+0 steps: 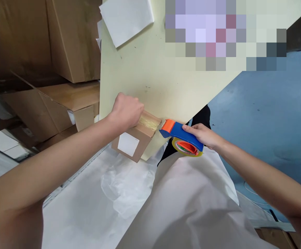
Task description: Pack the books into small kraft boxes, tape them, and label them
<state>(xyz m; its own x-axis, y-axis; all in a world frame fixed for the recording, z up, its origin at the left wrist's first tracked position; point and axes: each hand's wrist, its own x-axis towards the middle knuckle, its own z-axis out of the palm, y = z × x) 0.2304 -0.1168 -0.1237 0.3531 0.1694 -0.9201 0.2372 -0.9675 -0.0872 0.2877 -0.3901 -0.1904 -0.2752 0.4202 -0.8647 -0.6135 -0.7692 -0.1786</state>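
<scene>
A small brown cardboard box sits at the near edge of the pale table, a white label on its side. Shiny yellowish packing tape runs along its top. My left hand is closed and rests on the box's top at the far left; its fingertips are mostly hidden. In my right hand is a blue and orange tape dispenser carrying a roll of clear yellow tape. The dispenser's orange head is just right of the box's taped end.
The pale table bears a white sheet or flat pack at the back. Large cardboard boxes are stacked on the left. Crumpled clear plastic lies below the box. The blue floor is on the right; a pixelated patch covers the back.
</scene>
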